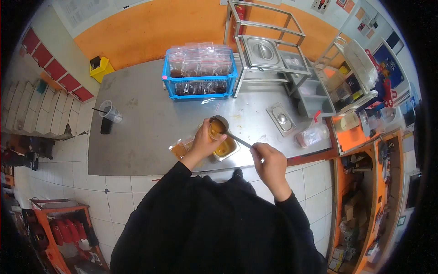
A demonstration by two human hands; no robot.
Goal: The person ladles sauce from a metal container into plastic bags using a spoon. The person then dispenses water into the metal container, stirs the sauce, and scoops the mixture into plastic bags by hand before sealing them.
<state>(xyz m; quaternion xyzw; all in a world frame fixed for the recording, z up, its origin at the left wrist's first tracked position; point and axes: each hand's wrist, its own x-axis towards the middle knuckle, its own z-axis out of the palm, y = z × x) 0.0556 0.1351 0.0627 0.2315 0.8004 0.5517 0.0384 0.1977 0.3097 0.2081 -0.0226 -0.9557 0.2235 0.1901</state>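
Note:
My left hand [203,142] is closed around a small clear cup [213,133] above a steel pan [236,150] of yellow-orange sauce. In my right hand [270,165] is the handle of a ladle [239,140], gripped near its end. The ladle's bowl holds the same sauce and is tilted at the cup's mouth; whether the two touch I cannot tell. A plastic bag with orange contents [179,149] lies on the steel table [137,141], just left of my left hand and partly hidden by it.
Behind my hands stands a blue crate [200,89] packed with zip bags. A steel rack [244,73] holds a lidded pan [262,51]. To the right lie a small steel lid [281,119] and a plastic bag [312,136]. A clear cup [111,112] stands far left beside a dark phone-like object [106,126].

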